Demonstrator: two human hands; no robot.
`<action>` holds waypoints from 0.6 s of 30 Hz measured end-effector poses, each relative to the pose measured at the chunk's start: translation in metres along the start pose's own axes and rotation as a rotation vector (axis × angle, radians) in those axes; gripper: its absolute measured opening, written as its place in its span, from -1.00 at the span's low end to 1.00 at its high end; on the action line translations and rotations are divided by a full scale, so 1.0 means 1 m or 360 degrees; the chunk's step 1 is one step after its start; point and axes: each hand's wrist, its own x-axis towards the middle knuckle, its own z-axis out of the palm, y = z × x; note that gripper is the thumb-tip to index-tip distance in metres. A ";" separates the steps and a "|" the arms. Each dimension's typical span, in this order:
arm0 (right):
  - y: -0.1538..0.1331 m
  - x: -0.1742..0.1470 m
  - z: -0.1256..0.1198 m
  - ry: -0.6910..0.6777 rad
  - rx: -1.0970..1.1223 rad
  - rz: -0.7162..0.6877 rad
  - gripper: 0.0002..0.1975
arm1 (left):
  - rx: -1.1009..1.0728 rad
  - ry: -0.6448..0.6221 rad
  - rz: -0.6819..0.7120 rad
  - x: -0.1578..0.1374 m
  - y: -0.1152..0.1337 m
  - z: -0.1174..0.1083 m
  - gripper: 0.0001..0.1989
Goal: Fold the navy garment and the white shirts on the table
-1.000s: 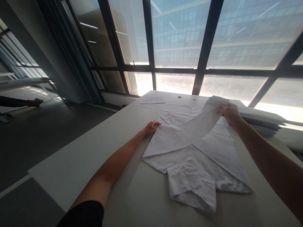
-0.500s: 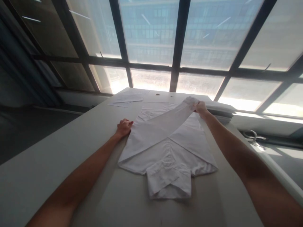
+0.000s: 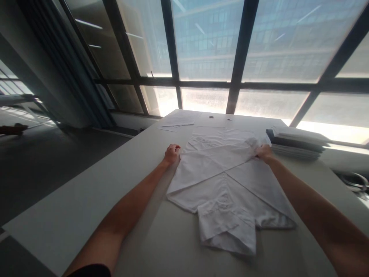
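A white shirt lies on the pale table, its collar end towards me. One of its long sleeves is laid across the body from left to right. My right hand is closed on the end of that sleeve, at the shirt's far right side. At the left edge of the shirt is my left hand, with curled fingers that seem to pinch the fabric at the fold. The fingertips there are partly hidden.
A stack of flat white and grey sheets stands at the right, beyond my right hand. Some white papers lie at the far left of the table. A small round dark object sits near the far edge, below the large windows.
My right hand has lowered the sleeve, bringing its end down by the shirt's right side. My left hand remains at the left edge. The view has swung to the left.
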 end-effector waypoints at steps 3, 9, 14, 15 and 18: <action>0.009 0.000 0.008 0.0006 -0.0266 0.0094 -0.89 | -0.0041 0.0104 0.0039 -0.011 0.004 -0.007 -0.74; 0.014 0.005 0.017 0.0027 -0.0393 0.0064 -0.76 | 0.0105 -0.0111 0.0116 -0.043 0.005 -0.002 -0.54; 0.023 0.003 0.024 0.0112 -0.0304 0.0060 -0.67 | 0.0049 -0.0240 -0.0020 -0.032 -0.003 -0.001 -0.48; 0.025 0.003 0.025 0.0141 -0.0260 0.0066 -0.65 | 0.0031 -0.0242 -0.0002 -0.027 -0.003 -0.001 -0.54; 0.029 0.001 0.029 0.0215 -0.0175 0.0080 -0.63 | 0.0060 -0.0232 0.0058 -0.014 -0.002 0.001 -0.69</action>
